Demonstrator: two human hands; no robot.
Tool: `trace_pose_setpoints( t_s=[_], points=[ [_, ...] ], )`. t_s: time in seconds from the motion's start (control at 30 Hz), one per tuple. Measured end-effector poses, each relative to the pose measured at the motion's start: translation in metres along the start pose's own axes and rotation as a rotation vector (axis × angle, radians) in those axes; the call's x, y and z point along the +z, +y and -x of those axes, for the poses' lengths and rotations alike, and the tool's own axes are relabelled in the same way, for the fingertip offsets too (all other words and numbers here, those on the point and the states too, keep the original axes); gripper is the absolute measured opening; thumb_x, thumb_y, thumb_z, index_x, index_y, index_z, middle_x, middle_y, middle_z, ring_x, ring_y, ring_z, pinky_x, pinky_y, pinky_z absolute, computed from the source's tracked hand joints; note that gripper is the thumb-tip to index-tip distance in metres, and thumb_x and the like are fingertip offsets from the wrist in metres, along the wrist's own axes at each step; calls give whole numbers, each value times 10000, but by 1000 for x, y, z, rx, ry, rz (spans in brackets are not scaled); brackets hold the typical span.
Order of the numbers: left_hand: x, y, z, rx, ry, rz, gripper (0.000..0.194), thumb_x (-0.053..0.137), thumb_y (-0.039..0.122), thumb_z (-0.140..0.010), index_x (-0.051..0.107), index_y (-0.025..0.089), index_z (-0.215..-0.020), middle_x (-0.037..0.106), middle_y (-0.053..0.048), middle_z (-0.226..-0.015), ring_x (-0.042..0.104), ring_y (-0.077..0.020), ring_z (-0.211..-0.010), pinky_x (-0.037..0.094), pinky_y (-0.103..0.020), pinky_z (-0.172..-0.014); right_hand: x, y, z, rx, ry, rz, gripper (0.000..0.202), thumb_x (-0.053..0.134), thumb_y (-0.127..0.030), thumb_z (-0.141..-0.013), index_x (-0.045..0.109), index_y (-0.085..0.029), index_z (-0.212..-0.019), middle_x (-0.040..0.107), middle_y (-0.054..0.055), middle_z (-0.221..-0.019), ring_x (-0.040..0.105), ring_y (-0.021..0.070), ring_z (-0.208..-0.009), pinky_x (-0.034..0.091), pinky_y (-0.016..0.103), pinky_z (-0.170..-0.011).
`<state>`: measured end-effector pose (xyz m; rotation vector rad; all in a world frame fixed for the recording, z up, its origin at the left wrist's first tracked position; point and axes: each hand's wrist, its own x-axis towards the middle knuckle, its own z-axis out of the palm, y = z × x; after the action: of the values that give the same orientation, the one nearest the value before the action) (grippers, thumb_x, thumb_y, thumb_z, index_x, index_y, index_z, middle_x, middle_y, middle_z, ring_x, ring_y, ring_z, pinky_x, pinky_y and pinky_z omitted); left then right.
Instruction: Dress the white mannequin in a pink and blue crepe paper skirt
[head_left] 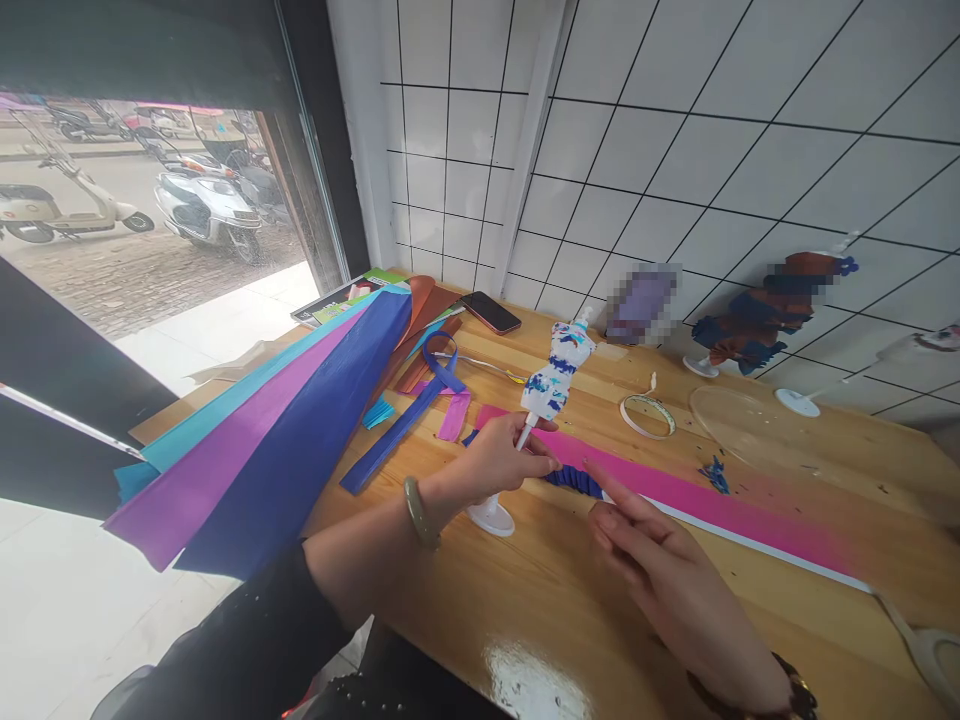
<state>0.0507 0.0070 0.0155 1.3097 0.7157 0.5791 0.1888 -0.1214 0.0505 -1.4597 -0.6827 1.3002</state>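
Note:
A small white dress-form mannequin (551,385) with blue and turquoise patches leans on its thin pole above a round white base (493,517). My left hand (499,460) is closed around the pole area, its thumb and finger pinching a gathered dark-blue strip (574,479) of crepe-like material. At the strip's right end is my right hand (649,550), index finger fairly straight and the others curled; its fingertips meet the strip, though the exact grip is partly hidden. Behind both hands lies a long pink sheet (697,490) with a white lower edge.
Turquoise, purple and blue folded sheets (300,450) spread at the left. A blue ribbon-like strip (397,440), a phone (491,312) and a coiled tape measure (647,416) lie farther back. Scissors (930,640) sit at right. Dressed mannequins (757,315) stand along the tiled wall.

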Motion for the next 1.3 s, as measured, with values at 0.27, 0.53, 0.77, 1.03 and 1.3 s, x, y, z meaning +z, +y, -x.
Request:
trace_pose_setpoints(
  t_s=[0.27,0.53,0.77,1.03,1.3],
  points=[
    [-1,3,2,-46,-81,162,586,753,324,-634,517,151,-1142,595,6,-741,305,9,-410,166,-167,-379,-4,1,-2,-4,-53,23,475,654,-377,-748,594,-249,-1202,425,-50,-623,308,58,-490,269,200,-461],
    [-1,-3,0,-35,-118,114,603,754,374,-636,515,160,-1146,626,-13,-770,300,9,-408,177,-167,-377,-1,16,-6,-327,-2,761,516,429,-401,-853,485,-192,-1322,486,-14,-669,414,124,-573,380,236,-526],
    [-1,-3,0,-36,-65,16,524,726,325,-661,547,170,-1128,619,0,-737,357,-14,-441,228,-154,-388,2,15,-5,-463,-11,940,492,359,-380,-876,514,-181,-1298,577,34,-735,519,162,-647,457,268,-629],
    [1,2,3,32,-73,-23,486,676,247,-686,541,169,-1146,597,14,-708,374,-27,-449,250,-150,-375,5,15,-5,-353,-20,823,536,409,-416,-846,506,-166,-1310,505,10,-682,417,137,-562,385,239,-503],
    [1,2,3,23,-76,-7,468,661,214,-678,544,173,-1129,551,37,-697,351,-16,-444,239,-141,-367,5,10,-3,-111,-76,355,617,556,-479,-775,483,-212,-1326,408,-27,-629,355,103,-548,306,212,-454]
  ],
)
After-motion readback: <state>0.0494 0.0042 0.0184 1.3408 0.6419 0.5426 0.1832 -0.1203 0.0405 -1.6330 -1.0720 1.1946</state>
